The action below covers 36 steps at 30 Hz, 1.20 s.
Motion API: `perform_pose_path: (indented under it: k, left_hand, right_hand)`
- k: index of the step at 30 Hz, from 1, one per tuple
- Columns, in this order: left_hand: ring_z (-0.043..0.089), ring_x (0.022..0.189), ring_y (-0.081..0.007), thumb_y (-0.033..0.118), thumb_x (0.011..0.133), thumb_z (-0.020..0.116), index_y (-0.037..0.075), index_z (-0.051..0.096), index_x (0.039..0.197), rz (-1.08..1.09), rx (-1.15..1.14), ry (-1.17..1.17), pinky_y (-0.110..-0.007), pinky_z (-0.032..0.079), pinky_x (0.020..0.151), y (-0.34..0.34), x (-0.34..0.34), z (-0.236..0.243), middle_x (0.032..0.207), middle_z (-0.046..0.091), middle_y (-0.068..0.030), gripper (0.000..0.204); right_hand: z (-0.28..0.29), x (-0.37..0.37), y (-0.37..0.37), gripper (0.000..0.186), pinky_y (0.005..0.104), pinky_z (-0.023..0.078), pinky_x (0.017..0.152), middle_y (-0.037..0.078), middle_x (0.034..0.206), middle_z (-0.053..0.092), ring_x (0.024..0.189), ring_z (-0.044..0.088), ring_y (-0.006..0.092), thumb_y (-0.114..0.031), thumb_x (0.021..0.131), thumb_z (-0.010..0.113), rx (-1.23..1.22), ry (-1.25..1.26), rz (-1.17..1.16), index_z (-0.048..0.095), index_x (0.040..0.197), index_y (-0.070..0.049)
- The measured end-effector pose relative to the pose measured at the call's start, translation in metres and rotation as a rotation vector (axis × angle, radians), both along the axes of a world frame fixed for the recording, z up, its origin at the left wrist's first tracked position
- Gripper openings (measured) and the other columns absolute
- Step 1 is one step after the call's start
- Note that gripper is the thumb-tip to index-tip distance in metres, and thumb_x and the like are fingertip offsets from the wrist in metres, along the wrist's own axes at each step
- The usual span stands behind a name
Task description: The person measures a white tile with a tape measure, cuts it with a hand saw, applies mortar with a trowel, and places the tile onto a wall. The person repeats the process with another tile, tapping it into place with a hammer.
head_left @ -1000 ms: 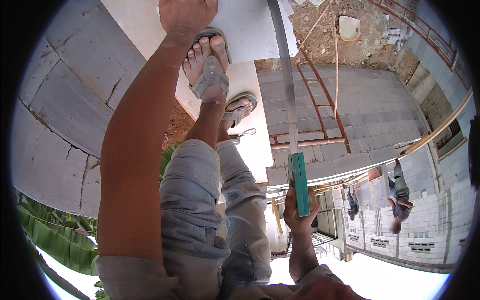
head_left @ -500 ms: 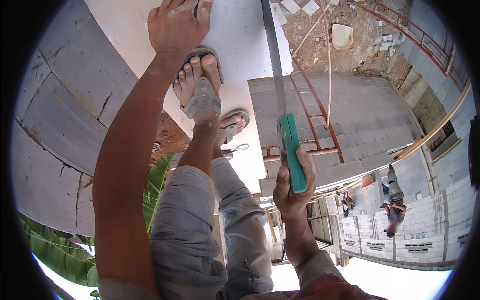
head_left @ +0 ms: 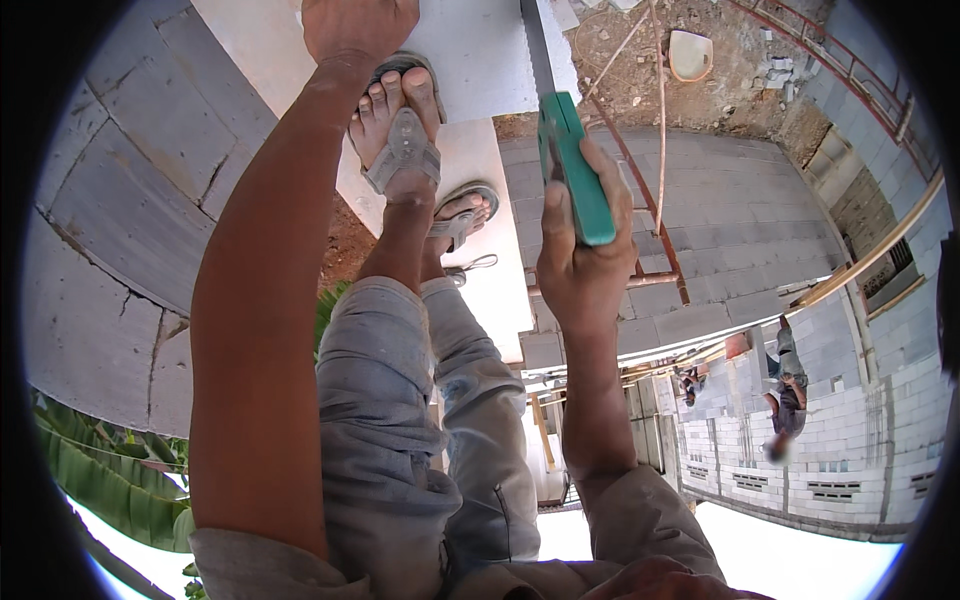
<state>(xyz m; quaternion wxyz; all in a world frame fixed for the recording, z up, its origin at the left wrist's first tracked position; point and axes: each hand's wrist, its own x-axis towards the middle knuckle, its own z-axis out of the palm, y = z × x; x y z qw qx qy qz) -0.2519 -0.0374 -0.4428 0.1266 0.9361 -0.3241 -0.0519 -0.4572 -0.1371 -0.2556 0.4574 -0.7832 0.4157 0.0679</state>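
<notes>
handsaw (head_left: 562, 130): in the right hand (head_left: 588, 258); its blade (head_left: 539, 52) runs forward from the grip and out past the top edge of view.
look: green, blocky handle (head_left: 580, 170), scuffed on its left face; blade narrow, straight, grey.
handling, judged: light for its length; blade likely springy sideways, stiff edge-on; handle hard, maybe slick with dust.
hold point: rear half of the handle, fingers clear of the blade.
right hand: closed round the handle, thumb on the left, fingers on the right.
pale slab (head_left: 480, 60): ahead of the grip, blade across its right end; cannot tell whether cut into.
left hand (head_left: 360, 28): ahead and left of the grip, fingers cropped; hold cannot be told.
sandalled foot (head_left: 404, 150): left of the grip.
rusty metal frame (head_left: 655, 280): beyond and right of the grip.
</notes>
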Motion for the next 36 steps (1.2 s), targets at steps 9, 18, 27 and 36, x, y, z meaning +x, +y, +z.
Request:
perform_pose_path:
  k: [9, 18, 27, 36]
  left_hand:
    - [0.061, 0.086, -0.0288, 0.028, 0.089, 0.053, 0.011, 0.069, 0.091, 0.02, 0.046, 0.008, -0.044, 0.045, 0.077, 0.005, 0.006, 0.001, 0.089, 0.067, -0.0076, 0.024]
    - [0.061, 0.085, -0.0283, 0.028, 0.089, 0.054, 0.011, 0.069, 0.091, 0.015, 0.021, 0.009, -0.044, 0.045, 0.076, -0.003, -0.006, 0.001, 0.088, 0.067, -0.0073, 0.023]
    - [0.061, 0.087, -0.0281, 0.029, 0.088, 0.055, 0.012, 0.068, 0.091, 0.005, 0.06, -0.031, -0.044, 0.045, 0.078, -0.001, 0.004, -0.005, 0.089, 0.067, -0.007, 0.022]
    - [0.053, 0.121, -0.0227, 0.056, 0.096, 0.04, 0.027, 0.063, 0.123, 0.086, 0.342, 0.226, -0.05, 0.038, 0.101, 0.017, 0.007, -0.027, 0.124, 0.062, 0.0002, 0.046]
  right_hand:
    - [0.106, -0.144, 0.042, 0.048, 0.0376, 0.06, 0.075, 0.028, 0.114, 0.063, 0.093, 0.071, 0.0353, -0.009, 0.088, 0.064, -0.022, 0.076, 0.116, 0.043, 0.13, -0.001]
    - [-0.017, 0.005, 0.008, 0.039, 0.0295, 0.053, 0.076, 0.015, 0.118, 0.062, 0.094, 0.066, 0.0188, -0.017, 0.095, 0.063, -0.02, 0.012, -0.08, 0.051, 0.13, -0.004]
    - [0.034, -0.051, 0.02, 0.044, 0.0388, 0.06, 0.078, 0.022, 0.121, 0.062, 0.102, 0.068, 0.0336, -0.012, 0.09, 0.066, -0.13, 0.035, 0.052, 0.049, 0.128, -0.001]
    - [0.076, -0.094, 0.035, 0.044, 0.0387, 0.058, 0.084, 0.025, 0.119, 0.062, 0.107, 0.066, 0.0355, -0.008, 0.088, 0.066, -0.056, 0.107, 0.074, 0.05, 0.128, 0.0]
